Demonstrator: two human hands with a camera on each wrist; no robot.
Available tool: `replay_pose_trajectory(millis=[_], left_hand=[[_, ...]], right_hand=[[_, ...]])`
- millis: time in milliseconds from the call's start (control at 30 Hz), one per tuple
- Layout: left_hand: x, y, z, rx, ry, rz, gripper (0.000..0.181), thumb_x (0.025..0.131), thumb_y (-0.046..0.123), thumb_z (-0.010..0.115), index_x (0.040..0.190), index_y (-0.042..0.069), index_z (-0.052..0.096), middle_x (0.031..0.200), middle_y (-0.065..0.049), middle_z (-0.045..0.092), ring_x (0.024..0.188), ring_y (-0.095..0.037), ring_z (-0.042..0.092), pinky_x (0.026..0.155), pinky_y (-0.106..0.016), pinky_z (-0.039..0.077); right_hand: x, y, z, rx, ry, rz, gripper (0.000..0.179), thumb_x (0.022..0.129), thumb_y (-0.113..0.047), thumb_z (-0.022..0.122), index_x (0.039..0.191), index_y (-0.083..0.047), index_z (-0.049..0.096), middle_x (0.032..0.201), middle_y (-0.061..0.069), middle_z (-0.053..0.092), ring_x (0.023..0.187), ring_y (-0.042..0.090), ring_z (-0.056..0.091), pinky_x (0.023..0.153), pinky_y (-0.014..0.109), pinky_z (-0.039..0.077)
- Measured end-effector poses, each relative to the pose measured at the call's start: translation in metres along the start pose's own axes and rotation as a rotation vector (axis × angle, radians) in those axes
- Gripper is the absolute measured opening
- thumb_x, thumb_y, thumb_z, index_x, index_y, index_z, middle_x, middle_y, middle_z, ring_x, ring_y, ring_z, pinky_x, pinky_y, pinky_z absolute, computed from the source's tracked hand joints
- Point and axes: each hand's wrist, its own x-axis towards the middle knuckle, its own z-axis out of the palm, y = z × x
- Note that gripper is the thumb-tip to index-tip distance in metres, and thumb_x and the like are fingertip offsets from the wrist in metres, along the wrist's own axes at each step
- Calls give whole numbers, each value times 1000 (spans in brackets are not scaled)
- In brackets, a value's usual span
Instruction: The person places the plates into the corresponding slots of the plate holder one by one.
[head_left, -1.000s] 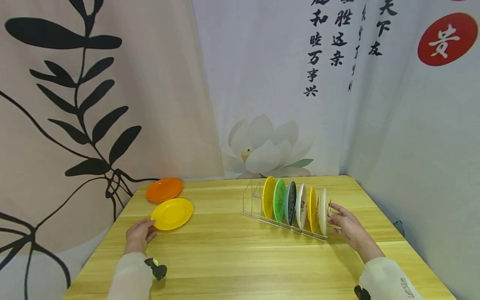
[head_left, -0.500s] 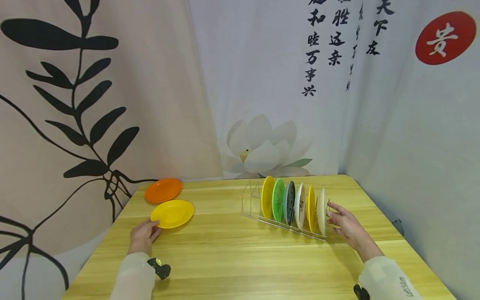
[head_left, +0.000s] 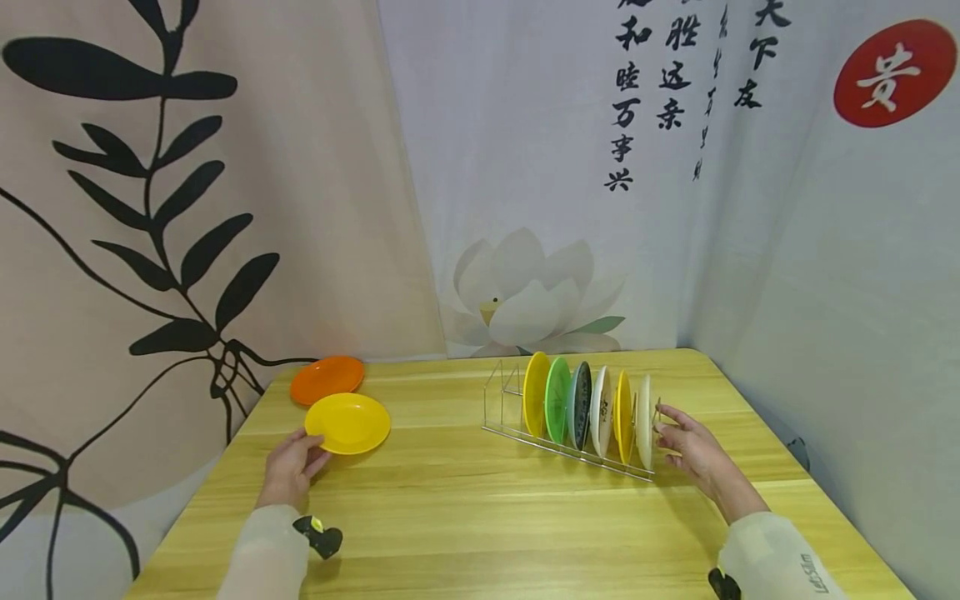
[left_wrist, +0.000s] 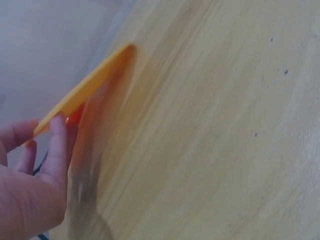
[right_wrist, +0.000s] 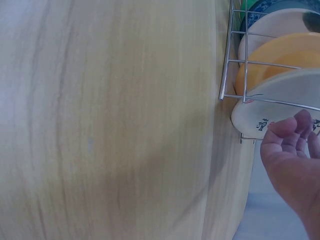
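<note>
My left hand [head_left: 291, 469] pinches the near left rim of a yellow plate [head_left: 349, 423] between thumb and fingers. In the left wrist view the plate [left_wrist: 92, 82] is tilted, its far edge raised over the table. An orange plate [head_left: 327, 380] lies flat just behind it. At the right, a wire dish rack [head_left: 570, 453] holds several plates on edge: yellow, green, dark-patterned, white, and another yellow one. The outermost is a white plate [head_left: 645, 423] with small printed figures. My right hand [head_left: 693, 452] grips the rack's right end with curled fingers, beside that plate.
The wooden table [head_left: 450, 517] reaches back to a printed curtain [head_left: 525, 183]. Another curtain [head_left: 840, 292] hangs along the right side. The rack's left-end slots [head_left: 501, 400] hold no plate.
My left hand has moved slightly right, getting its grip on the yellow plate's rim and lifting it up from the table. The right hand and the dish rack stay put.
</note>
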Motion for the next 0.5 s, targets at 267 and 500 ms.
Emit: replay_pose_trajectory(millis=[267,500], left_hand=[[-3,6,3,-17,-50,33,61,97,8,58,152,7,32,107,-1,56,91,-14,60,84,-26,57],[-3,9,8,-52,-62,54,62,98,9,57,154,9,29,128,-8,49,93,-12,61,89,-27,55]], right_hand=[[0,0,1,4,4,6,64,107,-25,45,159,-5,11,122,5,45,99,15,50,78,32,47],[0,1,1,3,9,6,64,107,-26,45,159,-5,12,124,6,46,99,16,51,80,32,48]])
